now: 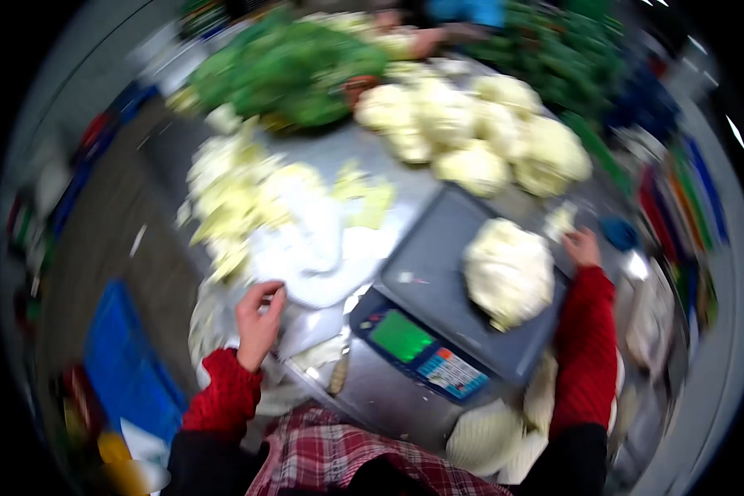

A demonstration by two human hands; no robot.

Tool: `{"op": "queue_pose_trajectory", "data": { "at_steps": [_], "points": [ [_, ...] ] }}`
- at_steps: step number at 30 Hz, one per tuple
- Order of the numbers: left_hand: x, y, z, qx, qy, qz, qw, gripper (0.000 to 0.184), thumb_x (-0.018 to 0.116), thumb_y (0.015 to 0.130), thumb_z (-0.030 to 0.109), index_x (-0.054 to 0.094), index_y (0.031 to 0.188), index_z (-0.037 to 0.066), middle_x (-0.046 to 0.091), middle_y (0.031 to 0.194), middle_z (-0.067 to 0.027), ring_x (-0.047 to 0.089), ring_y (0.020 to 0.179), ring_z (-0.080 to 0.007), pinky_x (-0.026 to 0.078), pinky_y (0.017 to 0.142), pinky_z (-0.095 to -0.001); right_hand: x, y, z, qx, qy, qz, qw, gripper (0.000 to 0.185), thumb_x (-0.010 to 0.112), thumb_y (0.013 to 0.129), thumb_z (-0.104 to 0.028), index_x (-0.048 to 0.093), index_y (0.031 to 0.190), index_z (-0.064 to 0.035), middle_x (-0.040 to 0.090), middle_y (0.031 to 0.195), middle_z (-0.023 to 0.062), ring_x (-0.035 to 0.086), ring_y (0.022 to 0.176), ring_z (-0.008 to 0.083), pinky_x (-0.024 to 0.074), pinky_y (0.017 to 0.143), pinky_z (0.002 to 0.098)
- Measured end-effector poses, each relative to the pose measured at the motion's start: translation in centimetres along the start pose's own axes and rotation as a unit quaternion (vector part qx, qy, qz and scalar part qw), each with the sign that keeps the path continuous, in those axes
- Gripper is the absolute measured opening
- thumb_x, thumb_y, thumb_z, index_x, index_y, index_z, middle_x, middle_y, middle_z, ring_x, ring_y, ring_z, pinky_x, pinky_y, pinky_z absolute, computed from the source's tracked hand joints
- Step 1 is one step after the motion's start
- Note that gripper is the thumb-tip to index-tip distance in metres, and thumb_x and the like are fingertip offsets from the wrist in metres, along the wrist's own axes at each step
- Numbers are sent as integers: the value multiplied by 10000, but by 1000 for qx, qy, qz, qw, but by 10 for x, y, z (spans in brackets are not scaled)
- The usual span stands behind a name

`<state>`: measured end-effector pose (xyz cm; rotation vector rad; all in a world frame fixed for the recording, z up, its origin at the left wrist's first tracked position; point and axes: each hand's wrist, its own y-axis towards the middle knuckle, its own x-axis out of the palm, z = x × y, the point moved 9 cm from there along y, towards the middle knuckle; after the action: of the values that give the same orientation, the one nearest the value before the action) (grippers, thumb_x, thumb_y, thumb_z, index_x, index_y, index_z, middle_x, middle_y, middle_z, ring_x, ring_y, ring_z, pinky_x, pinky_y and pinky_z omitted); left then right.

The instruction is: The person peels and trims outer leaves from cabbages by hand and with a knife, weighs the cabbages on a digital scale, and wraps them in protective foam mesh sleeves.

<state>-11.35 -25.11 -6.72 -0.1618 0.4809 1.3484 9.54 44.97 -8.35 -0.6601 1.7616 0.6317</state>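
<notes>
- the metal table (401, 174) carries everything here, so leaning or bumping on it would be best avoided while the scale is loaded.
- the heap of pale cabbage heads (446, 112) sits beyond the scale, its nearest heads close to the tray's far corner; a head rolling onto the tray could upset the reading.
- the scale (438, 240) works best with its tray touched by nothing but the load, sleeves included; the right forearm lies right along its side, so a little room there would help.
- the white plastic (298, 264) lies just beside the scale, on the left hand's side; any fold would be better drawn back from the tray.
- the cabbage head (508, 273) rests on the tray, off toward the right forearm. a more central spot would be steadier, and a broad palm hold should suit its round, leafy shape better than fingertips.
- the left hand (259, 325) is beside the plastic, fingers loosely curled; blur hides whether they pinch its edge.
- the right hand (583, 246) is past the tray's edge, fingers bent by a pale scrap; whether they grip it cannot be told.
- the green display (401, 335) is lit but too blurred to read; hands off the load give it time to settle.
- the pale scrap (560, 219) is best held off the tray.
</notes>
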Motion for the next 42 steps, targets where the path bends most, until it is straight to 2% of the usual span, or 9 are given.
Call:
{"op": "queue_pose_trajectory", "data": {
  "at_steps": [8, 12, 14, 16, 26, 31, 35, 38, 42],
  "points": [
    [-60, -42, -65, -148, 49, 139, 978, 204, 673, 839, 111, 663, 1021, 18, 677, 934, -77, 623, 819, -159, 485, 709, -280, 140, 93, 83, -50, -153, -180, 970, 266, 605, 861, -251, 712, 1008, -57, 580, 1209, 256, 611, 1053, 366, 475, 918, 400],
    [-21, -1, 20, 89, 146, 86, 982, 352, 713, 763, 82, 611, 1092, 7, 629, 1065, -147, 619, 927, -274, 501, 783, -333, 94, 96, 87, -185, -82, -14, 979, 333, 538, 909, -290, 665, 1128, -73, 652, 1129, 173, 624, 1026, 355, 481, 890, 402],
    [21, 34, 45, 170, 118, 38, 978, 348, 702, 767, 77, 607, 1093, 2, 628, 1053, -151, 617, 948, -302, 494, 826, -354, 66, 77, 98, -101, 164, -98, 976, 347, 560, 903, -265, 644, 1177, -69, 664, 1134, 156, 633, 1038, 329, 475, 898, 380],
    [40, 56, 43, 143, 94, -10, 985, 335, 681, 784, 73, 601, 1101, -1, 626, 1062, -149, 616, 962, -293, 484, 849, -349, 31, 58, 47, 103, -98, -113, 983, 333, 611, 865, -239, 650, 1147, -65, 656, 1084, 206, 627, 1001, 382, 498, 873, 410],
    [102, 44, 4, 91, 120, -153, 977, 516, 752, 749, 210, 575, 1199, 29, 601, 1069, -189, 588, 1001, -362, 475, 877, -384, 81, 63, 7, 38, -204, -75, 975, 756, 700, 764, -296, 339, 1408, -458, 167, 1548, 172, 584, 1045, 410, 525, 870, 436],
    [105, 32, 53, 206, 146, -134, 958, 359, 747, 717, 162, 652, 1037, 28, 592, 1145, -163, 561, 1040, -366, 453, 896, -408, 92, 80, 23, -11, -155, 57, 986, 130, 579, 838, -112, 675, 925, -100, 644, 1049, 113, 632, 909, 355, 531, 758, 424],
    [84, 26, 96, 274, 242, -42, 930, 155, 678, 749, 51, 662, 897, 8, 612, 1050, -159, 573, 983, -341, 462, 845, -396, 29, 53, 50, 31, 91, 276, 956, 179, 555, 861, -73, 692, 974, -46, 684, 921, 142, 650, 864, 357, 521, 756, 431],
    [69, 45, 87, 130, 48, -49, 989, 130, 653, 777, 17, 655, 905, -6, 601, 951, -157, 582, 893, -291, 462, 775, -349, -46, 36, -79, 6, 462, 124, 878, 325, 563, 872, -29, 636, 1185, -73, 596, 1240, 137, 645, 914, 217, 535, 746, 292],
    [64, 68, 166, 257, -12, 17, 966, 276, 531, 967, 240, 634, 980, -16, 543, 863, -101, 518, 761, -187, 411, 691, -281, -132, -72, -343, -377, 257, 69, 887, 649, 706, 804, -141, 440, 1395, -106, 359, 1459, 200, 493, 1233, 328, 451, 988, 432]
  ]
}}
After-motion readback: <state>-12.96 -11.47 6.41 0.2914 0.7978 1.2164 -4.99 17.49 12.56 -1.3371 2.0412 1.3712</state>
